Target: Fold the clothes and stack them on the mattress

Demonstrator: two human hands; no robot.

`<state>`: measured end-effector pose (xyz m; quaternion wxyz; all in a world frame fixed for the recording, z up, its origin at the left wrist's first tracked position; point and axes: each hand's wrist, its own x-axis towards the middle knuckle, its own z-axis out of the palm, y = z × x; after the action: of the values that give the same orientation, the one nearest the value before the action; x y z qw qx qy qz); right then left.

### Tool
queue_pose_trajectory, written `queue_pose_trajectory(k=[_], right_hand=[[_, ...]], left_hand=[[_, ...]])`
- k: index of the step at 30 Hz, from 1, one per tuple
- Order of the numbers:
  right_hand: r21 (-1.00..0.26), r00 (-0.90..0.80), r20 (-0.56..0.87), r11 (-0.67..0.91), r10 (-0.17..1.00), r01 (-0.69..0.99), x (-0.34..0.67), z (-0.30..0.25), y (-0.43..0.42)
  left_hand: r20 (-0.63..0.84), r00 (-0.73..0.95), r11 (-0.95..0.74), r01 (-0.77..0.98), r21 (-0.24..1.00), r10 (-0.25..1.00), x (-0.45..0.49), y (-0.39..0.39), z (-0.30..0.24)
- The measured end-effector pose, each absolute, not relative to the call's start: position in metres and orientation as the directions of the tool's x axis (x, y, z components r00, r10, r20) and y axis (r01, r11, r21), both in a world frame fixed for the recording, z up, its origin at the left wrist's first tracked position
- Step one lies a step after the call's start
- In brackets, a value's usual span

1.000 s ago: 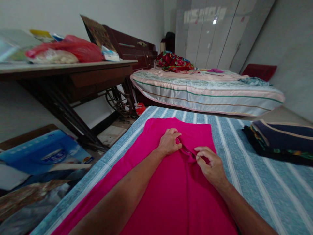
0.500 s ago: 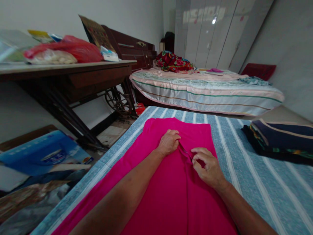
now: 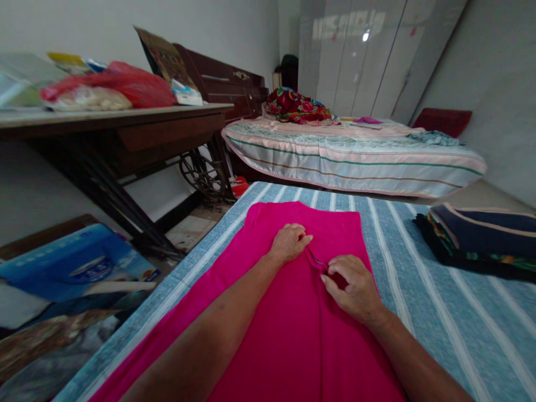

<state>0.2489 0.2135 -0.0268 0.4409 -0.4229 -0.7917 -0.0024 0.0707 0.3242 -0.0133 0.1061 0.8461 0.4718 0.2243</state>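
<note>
A bright magenta shirt (image 3: 268,335) lies spread on a blue-and-white striped bed cover (image 3: 422,312). My left hand (image 3: 288,244) is on the upper part of the shirt, its fingers curled down on the cloth at the top end of a raised fold, thumb pointing right. A little lower and to the right, my right hand (image 3: 352,287) pinches the edge of that fold between thumb and fingers. From there the fold runs straight down toward me. The left fingertips are partly hidden by the hand itself.
Folded dark clothes (image 3: 481,237) are stacked at the right. On the left stands a treadle sewing table (image 3: 167,117) bearing a red plastic bag (image 3: 125,84). Below it is a blue box (image 3: 79,257). A second bed (image 3: 355,156) stands beyond, before a wardrobe (image 3: 355,56).
My right hand has shifted slightly left and down along the fold, its fingers closing on the edge. The left thumb has moved out to the right. The shirt lies almost as before.
</note>
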Motion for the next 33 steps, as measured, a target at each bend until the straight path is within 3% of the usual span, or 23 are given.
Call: queue_pose_trajectory(k=[16,21,25,29,33], right_hand=[[-0.277,-0.366,0.679,0.683,0.637,0.676,0.245,-0.025,0.211],[-0.230,-0.397,0.656,0.671,0.642,0.705,0.243,-0.026,0.211],[-0.197,-0.411,0.641,0.656,0.648,0.728,0.243,-0.028,0.209],[-0.159,-0.421,0.641,0.648,0.642,0.745,0.243,-0.030,0.208],[-0.126,-0.434,0.637,0.641,0.637,0.757,0.242,-0.032,0.209]], left_hand=[[0.264,0.488,-0.520,0.852,0.061,0.832,0.076,0.305,-0.001],[0.231,0.536,-0.568,0.818,0.096,0.812,0.092,0.313,0.006],[0.059,0.606,-0.607,0.780,0.155,0.793,0.117,0.324,0.005],[-0.148,0.570,-0.539,0.817,0.204,0.808,0.128,0.324,-0.002],[-0.174,0.546,-0.519,0.836,0.179,0.820,0.124,0.318,-0.008]])
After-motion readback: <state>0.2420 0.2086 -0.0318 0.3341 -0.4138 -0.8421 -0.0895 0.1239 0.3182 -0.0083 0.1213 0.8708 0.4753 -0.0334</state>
